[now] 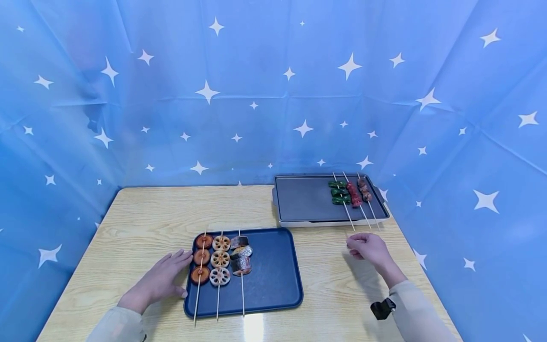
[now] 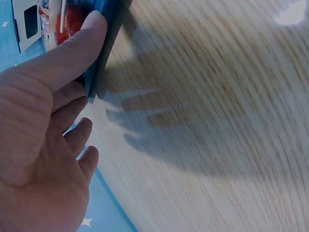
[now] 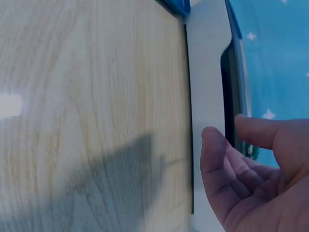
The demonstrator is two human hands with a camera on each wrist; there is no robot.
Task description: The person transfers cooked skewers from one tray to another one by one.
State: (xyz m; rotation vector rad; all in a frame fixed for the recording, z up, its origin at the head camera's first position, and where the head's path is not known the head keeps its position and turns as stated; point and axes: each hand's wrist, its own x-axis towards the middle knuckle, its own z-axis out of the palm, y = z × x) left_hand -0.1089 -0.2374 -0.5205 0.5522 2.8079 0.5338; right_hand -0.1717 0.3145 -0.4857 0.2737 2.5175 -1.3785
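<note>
My left hand (image 1: pixel 161 277) is at the left edge of a dark blue tray (image 1: pixel 275 273), fingers loosely extended; in the left wrist view its thumb (image 2: pixel 87 41) overlaps the tray's rim. Lying on the tray are a skewer of round brown slices (image 1: pixel 202 257), a skewer of lotus root slices (image 1: pixel 220 259) and one of silvery, fish-like chunks (image 1: pixel 241 266). My right hand (image 1: pixel 371 249) hovers in front of a griddle (image 1: pixel 303 199), its fingers loosely bent. Between its thumb (image 3: pixel 258 131) and forefinger is a gap with nothing in it.
On the griddle's right side lie a green pepper skewer (image 1: pixel 340 193), a red meat skewer (image 1: pixel 354 194) and a brown meat skewer (image 1: pixel 365 190), sticks poking past the front edge. A blue star-patterned curtain (image 1: pixel 256 128) surrounds the wooden table (image 1: pixel 145 213).
</note>
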